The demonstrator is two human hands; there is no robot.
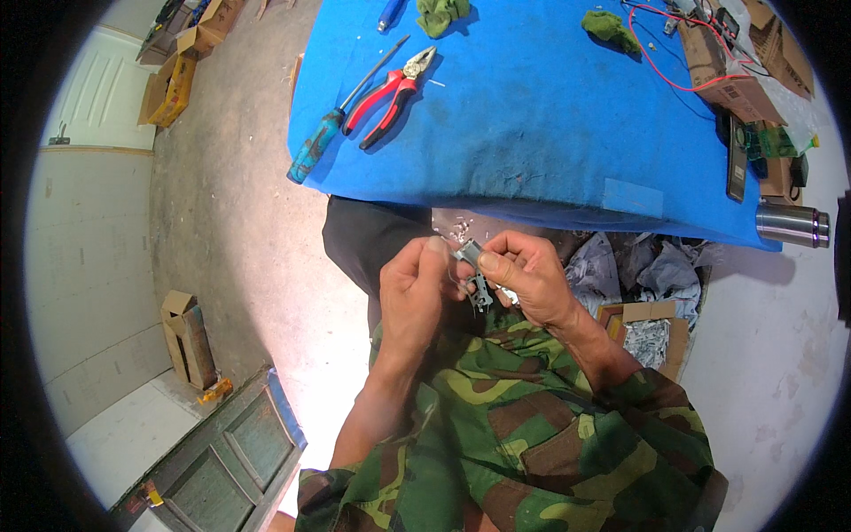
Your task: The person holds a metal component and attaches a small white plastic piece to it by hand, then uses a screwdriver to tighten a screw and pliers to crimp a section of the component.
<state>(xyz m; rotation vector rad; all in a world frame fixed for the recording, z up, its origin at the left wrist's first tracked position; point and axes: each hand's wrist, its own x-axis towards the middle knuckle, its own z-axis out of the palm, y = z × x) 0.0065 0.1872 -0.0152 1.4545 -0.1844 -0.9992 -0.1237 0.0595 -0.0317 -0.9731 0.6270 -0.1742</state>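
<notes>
Above my lap, just off the table's near edge, my right hand (534, 277) grips a small grey metal part (471, 252) between thumb and fingers. Below it a dark, slotted metal frame (481, 293) hangs down; whether the two are one piece I cannot tell. My left hand (413, 277) is closed in a pinch right beside the part, its thumb pressed on the finger. What that pinch holds, if anything, is too small to make out.
On the blue-covered table (532, 124) lie red-handled pliers (390, 97), a screwdriver (324, 133), green cloths (610, 31) and a dark phone (737, 158). A metal cylinder (792, 225) sits at its right corner. Below stands a carton of small metal pieces (649, 341).
</notes>
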